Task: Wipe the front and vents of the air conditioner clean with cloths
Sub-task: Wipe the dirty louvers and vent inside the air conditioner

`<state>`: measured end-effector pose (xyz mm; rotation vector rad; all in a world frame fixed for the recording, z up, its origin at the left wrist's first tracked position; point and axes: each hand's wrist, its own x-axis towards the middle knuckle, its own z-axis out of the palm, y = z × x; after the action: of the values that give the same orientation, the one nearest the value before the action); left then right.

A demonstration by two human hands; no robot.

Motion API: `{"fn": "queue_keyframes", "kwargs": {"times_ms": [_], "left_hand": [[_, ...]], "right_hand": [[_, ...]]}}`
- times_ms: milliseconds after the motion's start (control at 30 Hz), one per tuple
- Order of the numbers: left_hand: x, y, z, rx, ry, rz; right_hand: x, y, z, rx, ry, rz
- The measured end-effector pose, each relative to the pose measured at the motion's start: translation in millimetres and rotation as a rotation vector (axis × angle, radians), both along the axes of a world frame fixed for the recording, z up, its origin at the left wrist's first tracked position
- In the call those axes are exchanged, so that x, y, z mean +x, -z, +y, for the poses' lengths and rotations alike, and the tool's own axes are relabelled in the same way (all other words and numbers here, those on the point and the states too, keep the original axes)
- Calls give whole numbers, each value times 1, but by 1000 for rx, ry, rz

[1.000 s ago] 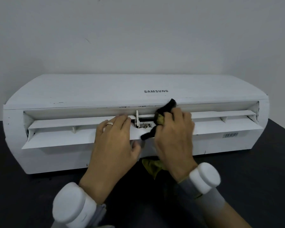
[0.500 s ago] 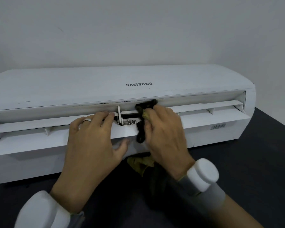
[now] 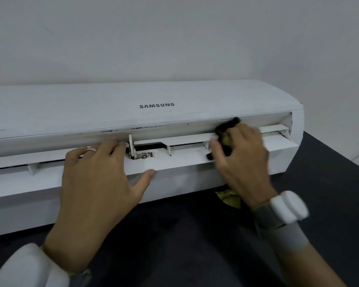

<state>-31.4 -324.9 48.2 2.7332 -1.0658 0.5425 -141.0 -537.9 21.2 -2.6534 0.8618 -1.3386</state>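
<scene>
— On the dark desk [image 3: 195,235], nearest us, what are the grips doing?
— The left grip [image 3: 95,179] lies flat, fingers straight, on the vent flap [image 3: 180,162]. The right grip [image 3: 243,160] clutches a dark cloth [image 3: 226,131] in the vent opening, toward the right end of the white Samsung air conditioner [image 3: 91,108]. A pale wall [image 3: 174,38] stands behind.

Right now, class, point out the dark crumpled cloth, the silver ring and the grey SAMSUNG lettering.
dark crumpled cloth [image 3: 225,128], head view, bunched top part
silver ring [image 3: 90,150], head view, top of the band
grey SAMSUNG lettering [image 3: 156,105], head view, its middle letter
</scene>
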Motion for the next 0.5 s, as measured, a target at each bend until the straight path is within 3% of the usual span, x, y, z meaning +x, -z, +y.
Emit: {"fn": "queue_keyframes", "kwargs": {"times_ms": [133,233,500], "left_hand": [[-9,-6,-16,14,-71,19],[-11,-6,-20,22,-111,21],[-2,7,-18,-59,-80,-65]], "right_hand": [[12,9,20,-69,-124,18],[1,9,-3,-73,-101,23],[-48,-2,-90,-98,337,209]]}}
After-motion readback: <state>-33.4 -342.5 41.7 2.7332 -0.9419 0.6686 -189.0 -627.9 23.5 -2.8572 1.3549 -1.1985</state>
